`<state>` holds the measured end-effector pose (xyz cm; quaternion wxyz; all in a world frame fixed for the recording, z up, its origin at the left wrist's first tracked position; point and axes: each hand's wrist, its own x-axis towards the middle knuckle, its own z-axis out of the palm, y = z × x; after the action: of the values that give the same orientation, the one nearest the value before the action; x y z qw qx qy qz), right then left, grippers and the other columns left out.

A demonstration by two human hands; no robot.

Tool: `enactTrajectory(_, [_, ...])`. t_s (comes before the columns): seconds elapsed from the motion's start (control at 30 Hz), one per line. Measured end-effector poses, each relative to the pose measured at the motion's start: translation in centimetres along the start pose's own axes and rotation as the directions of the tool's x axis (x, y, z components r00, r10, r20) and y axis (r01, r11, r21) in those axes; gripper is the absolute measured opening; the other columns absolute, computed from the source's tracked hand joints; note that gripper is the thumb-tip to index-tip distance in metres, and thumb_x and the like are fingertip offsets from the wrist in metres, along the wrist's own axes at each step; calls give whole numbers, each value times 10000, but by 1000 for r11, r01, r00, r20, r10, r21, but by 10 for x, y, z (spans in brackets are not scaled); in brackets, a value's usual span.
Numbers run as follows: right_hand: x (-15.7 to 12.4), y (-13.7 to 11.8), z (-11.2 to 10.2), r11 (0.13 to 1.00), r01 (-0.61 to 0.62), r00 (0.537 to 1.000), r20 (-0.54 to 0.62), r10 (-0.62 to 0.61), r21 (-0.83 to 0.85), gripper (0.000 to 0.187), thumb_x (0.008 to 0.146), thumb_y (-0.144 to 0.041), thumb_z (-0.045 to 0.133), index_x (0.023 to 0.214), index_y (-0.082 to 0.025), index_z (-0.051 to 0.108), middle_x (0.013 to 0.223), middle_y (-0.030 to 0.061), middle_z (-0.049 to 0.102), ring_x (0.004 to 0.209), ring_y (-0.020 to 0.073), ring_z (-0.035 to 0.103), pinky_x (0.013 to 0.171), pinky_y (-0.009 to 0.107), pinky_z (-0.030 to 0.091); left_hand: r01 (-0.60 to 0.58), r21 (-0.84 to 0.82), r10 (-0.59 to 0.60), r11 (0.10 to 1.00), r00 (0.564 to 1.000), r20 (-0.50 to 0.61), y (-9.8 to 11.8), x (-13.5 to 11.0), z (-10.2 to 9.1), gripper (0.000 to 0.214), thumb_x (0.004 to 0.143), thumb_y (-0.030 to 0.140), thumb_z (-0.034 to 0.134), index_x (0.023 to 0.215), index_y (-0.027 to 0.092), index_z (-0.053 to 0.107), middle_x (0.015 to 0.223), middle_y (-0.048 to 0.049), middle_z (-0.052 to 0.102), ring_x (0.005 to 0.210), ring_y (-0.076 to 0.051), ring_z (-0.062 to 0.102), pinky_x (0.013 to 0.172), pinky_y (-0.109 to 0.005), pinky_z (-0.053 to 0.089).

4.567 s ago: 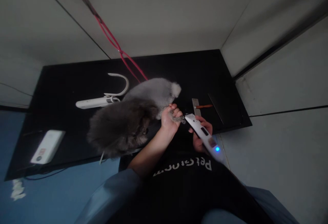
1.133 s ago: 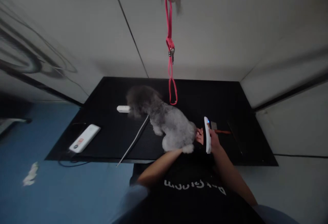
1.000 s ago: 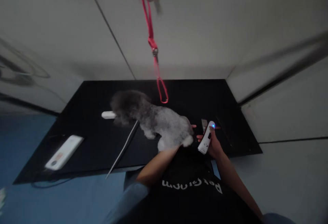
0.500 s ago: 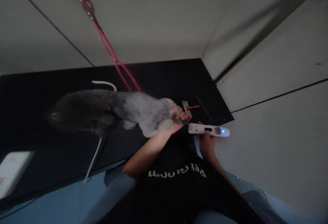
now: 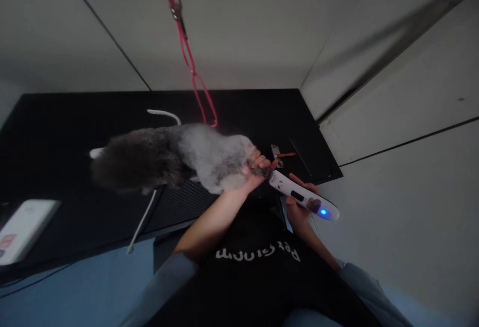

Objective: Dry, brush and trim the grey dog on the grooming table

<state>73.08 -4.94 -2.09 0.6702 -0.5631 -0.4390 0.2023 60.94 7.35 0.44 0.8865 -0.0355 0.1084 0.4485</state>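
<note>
A grey dog [image 5: 209,150], dark and fluffy at the left and pale and short-haired towards the right, is on a black table [image 5: 247,107]. My left hand [image 5: 256,166] is closed around a dark furry part at the dog's right end; whether it is tail or paw I cannot tell. In my right hand [image 5: 297,209] is a white pet clipper [image 5: 299,194] with a blue light lit. Its blade end points up and left, at the dark fur tip beside my left fingers. Contact there cannot be made out.
A red lead loop [image 5: 194,72] hangs down behind the dog. At the table's right lie a slicker brush [image 5: 285,155] with an orange handle and a thin dark comb-like strip [image 5: 300,157]. To the left lies a white box-like object [image 5: 30,229]. A white cord-like piece [image 5: 142,222] crosses the front edge.
The clipper has tilted and moved left, bringing its blade end up to the fur by my left hand. My left hand keeps its hold. The view has shifted; the dog's dark end looks rounder.
</note>
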Motion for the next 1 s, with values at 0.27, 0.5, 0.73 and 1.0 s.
enactTrajectory(0.27, [6,-15,1,998,-47,999,7,47,32,461,705,-364,742,998,-266,399,1142,71,662,1078,215,626,894,415,509,3,58,-2,998,1000,-21,-2,-5,4,411,949,318,414,567,212,304,489,62,247,489,-113,396,835,-406,523])
enactTrajectory(0.5, [19,0,8,916,-299,954,101,281,266,481,679,-435,681,1065,-254,458,1083,75,681,744,172,640,622,306,507,-19,68,22,998,999,-39,-2,-7,7,372,923,282,454,588,216,305,492,60,241,489,-117,388,849,-393,512])
enactTrajectory(0.73, [-2,-14,-9,980,-183,972,167,168,78,488,674,-317,766,1029,-276,432,1328,69,551,1021,201,626,801,353,521,-21,11,21,1000,997,-76,-2,-3,15,390,977,292,337,600,215,276,493,53,218,507,-119,381,830,-381,518])
enactTrajectory(1.0, [-2,-23,0,998,43,973,226,-34,-34,432,716,-280,750,1017,-291,441,1283,59,545,1120,248,585,901,474,491,-8,-91,7,996,1000,-6,-4,1,6,355,963,234,339,610,205,351,506,44,293,533,-120,450,843,-396,525])
